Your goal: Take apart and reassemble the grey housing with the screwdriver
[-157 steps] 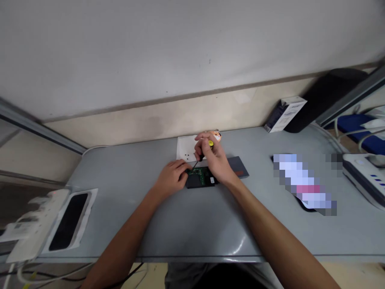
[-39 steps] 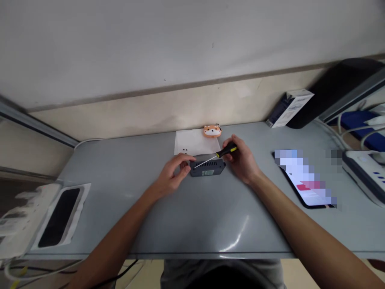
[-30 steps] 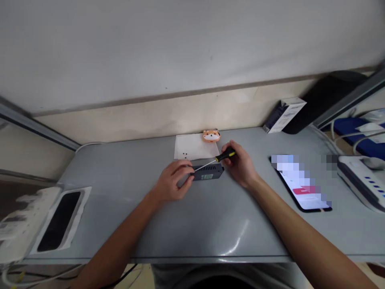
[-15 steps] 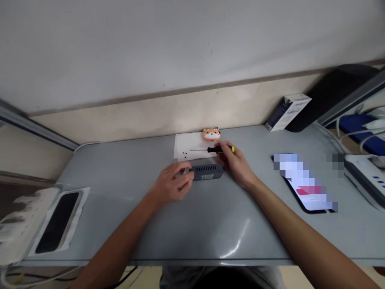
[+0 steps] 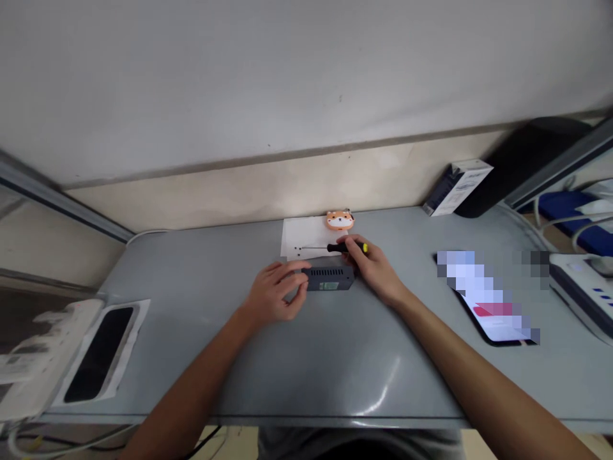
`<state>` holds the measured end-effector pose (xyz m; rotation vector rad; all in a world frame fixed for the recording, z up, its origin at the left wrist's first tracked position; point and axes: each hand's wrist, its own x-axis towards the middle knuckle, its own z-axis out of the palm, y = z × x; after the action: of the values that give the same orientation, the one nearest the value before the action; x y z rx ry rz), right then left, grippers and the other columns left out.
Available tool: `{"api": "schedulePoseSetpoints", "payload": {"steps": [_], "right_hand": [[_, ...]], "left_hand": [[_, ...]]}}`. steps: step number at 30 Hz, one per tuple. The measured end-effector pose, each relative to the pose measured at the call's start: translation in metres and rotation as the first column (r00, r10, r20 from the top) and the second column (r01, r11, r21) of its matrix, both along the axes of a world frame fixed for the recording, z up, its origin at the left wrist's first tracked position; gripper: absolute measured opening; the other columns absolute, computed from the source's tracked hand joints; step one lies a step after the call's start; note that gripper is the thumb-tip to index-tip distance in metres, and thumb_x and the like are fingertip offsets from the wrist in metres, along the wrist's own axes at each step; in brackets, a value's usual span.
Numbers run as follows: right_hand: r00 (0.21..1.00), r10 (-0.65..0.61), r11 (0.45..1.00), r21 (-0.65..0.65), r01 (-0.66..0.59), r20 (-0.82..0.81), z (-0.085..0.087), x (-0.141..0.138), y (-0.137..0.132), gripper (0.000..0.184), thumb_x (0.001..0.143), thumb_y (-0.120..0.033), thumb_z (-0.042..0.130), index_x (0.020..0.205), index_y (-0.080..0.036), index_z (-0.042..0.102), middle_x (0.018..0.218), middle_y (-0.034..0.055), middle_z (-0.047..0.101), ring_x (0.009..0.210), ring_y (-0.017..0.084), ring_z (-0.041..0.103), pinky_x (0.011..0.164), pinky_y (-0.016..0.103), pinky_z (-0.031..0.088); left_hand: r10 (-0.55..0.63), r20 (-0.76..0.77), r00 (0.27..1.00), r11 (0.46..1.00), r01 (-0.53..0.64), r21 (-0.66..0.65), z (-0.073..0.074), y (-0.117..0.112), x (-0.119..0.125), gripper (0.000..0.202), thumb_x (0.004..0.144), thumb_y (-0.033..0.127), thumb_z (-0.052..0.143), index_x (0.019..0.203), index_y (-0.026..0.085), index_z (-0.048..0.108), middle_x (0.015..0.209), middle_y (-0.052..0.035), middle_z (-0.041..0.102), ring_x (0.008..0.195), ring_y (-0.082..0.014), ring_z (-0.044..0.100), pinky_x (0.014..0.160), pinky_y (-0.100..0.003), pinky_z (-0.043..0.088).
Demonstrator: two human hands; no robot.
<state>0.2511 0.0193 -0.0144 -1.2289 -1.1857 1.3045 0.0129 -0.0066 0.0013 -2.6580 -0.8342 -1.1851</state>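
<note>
A dark grey box-shaped device (image 5: 330, 279) with a row of vent slots and a small label stands on the grey desk. Fingers of my left hand (image 5: 279, 291) are closed on its left end. My right hand (image 5: 371, 268), at the device's right end, grips a black and yellow screwdriver (image 5: 338, 247). The screwdriver lies level, its thin shaft pointing left over a white paper sheet (image 5: 306, 230). Near the shaft's tip, several tiny dark screws (image 5: 297, 249) rest on the paper. An orange animal-face case (image 5: 340, 220) sits at the paper's back right corner.
On the right lie a lit phone (image 5: 488, 300) and a white and grey device (image 5: 584, 287). A small carton (image 5: 457, 187) leans near a black cylinder (image 5: 522, 163) at the back wall. A dark phone-like slab (image 5: 100, 354) and a white power strip (image 5: 52, 351) are at left.
The screwdriver's tip has shifted slightly left relative to the paper, closer to the screws. The left hand keeps its hold on the device. The whole view has shifted slightly.
</note>
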Motion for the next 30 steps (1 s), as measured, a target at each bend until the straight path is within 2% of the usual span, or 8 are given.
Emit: {"api": "schedulePoseSetpoints", "payload": {"steps": [5, 8, 14, 19, 22, 25, 30], "right_hand": [[1.000, -0.010, 1.000, -0.023, 0.010, -0.018, -0.001, -0.002, 0.001, 0.061, 0.077, -0.081, 0.069, 0.094, -0.022, 0.072, 0.059, -0.0051, 0.054, 0.056, 0.013, 0.048, 0.053, 0.026, 0.035], [0.994, -0.045, 0.997, -0.059, 0.039, -0.100, -0.001, 0.000, 0.002, 0.059, 0.075, -0.079, 0.072, 0.094, -0.022, 0.072, 0.059, -0.0055, 0.054, 0.054, 0.012, 0.046, 0.051, 0.025, 0.033], [0.919, -0.165, 0.985, -0.115, 0.132, -0.358, 0.005, 0.009, 0.007, 0.043, 0.074, -0.063, 0.079, 0.084, -0.022, 0.070, 0.059, -0.0049, 0.052, 0.049, 0.009, 0.042, 0.046, 0.024, 0.032], [0.871, -0.239, 0.971, -0.128, 0.203, -0.430, 0.010, 0.026, 0.012, 0.033, 0.078, -0.054, 0.070, 0.071, -0.023, 0.059, 0.047, -0.0064, 0.038, 0.041, 0.009, 0.031, 0.041, 0.026, 0.026], [0.854, -0.293, 0.956, -0.114, 0.270, -0.431, 0.014, 0.035, 0.014, 0.031, 0.077, -0.048, 0.069, 0.067, -0.023, 0.055, 0.049, -0.0053, 0.039, 0.040, 0.008, 0.030, 0.039, 0.027, 0.024], [0.836, -0.349, 0.937, -0.139, 0.321, -0.424, 0.016, 0.039, 0.015, 0.027, 0.071, -0.042, 0.069, 0.064, -0.023, 0.052, 0.055, -0.0032, 0.046, 0.040, 0.007, 0.030, 0.038, 0.026, 0.021], [0.829, -0.376, 0.926, -0.158, 0.342, -0.414, 0.011, 0.036, 0.016, 0.025, 0.071, -0.040, 0.067, 0.063, -0.023, 0.051, 0.055, -0.0025, 0.047, 0.040, 0.007, 0.030, 0.036, 0.026, 0.019]], "left_hand": [[0.031, 0.005, 1.000, 1.000, -0.031, 0.005, 0.001, 0.001, -0.004, 0.014, 0.090, 0.008, 0.058, 0.093, 0.022, 0.058, 0.102, -0.0056, 0.080, 0.076, -0.0142, 0.074, 0.071, -0.028, 0.058], [0.049, 0.006, 0.999, 0.999, -0.049, -0.009, 0.001, 0.001, -0.006, 0.016, 0.088, 0.008, 0.056, 0.094, 0.023, 0.059, 0.102, -0.0054, 0.080, 0.075, -0.0147, 0.074, 0.069, -0.029, 0.057], [0.100, 0.026, 0.995, 0.994, -0.101, 0.042, -0.002, 0.000, -0.006, 0.024, 0.080, 0.006, 0.059, 0.096, 0.023, 0.062, 0.100, -0.0049, 0.078, 0.074, -0.0182, 0.071, 0.068, -0.033, 0.052], [0.191, 0.113, 0.975, 0.967, -0.206, 0.150, 0.000, -0.002, 0.001, 0.025, 0.076, 0.005, 0.058, 0.091, 0.025, 0.061, 0.089, -0.0025, 0.074, 0.071, -0.0202, 0.067, 0.069, -0.037, 0.050], [0.210, 0.127, 0.969, 0.957, -0.231, 0.177, 0.004, -0.005, 0.012, 0.024, 0.079, 0.005, 0.059, 0.092, 0.025, 0.061, 0.091, -0.0027, 0.075, 0.076, -0.0210, 0.070, 0.073, -0.039, 0.051], [0.190, 0.089, 0.978, 0.970, -0.201, 0.135, 0.004, -0.009, 0.026, 0.023, 0.085, 0.006, 0.062, 0.098, 0.024, 0.065, 0.098, -0.0035, 0.078, 0.087, -0.0221, 0.074, 0.082, -0.040, 0.051], [0.181, -0.027, 0.983, 0.983, -0.180, 0.035, -0.007, -0.011, 0.038, 0.020, 0.097, 0.018, 0.062, 0.111, 0.027, 0.073, 0.111, -0.0046, 0.080, 0.105, -0.0235, 0.074, 0.100, -0.042, 0.048]]}}
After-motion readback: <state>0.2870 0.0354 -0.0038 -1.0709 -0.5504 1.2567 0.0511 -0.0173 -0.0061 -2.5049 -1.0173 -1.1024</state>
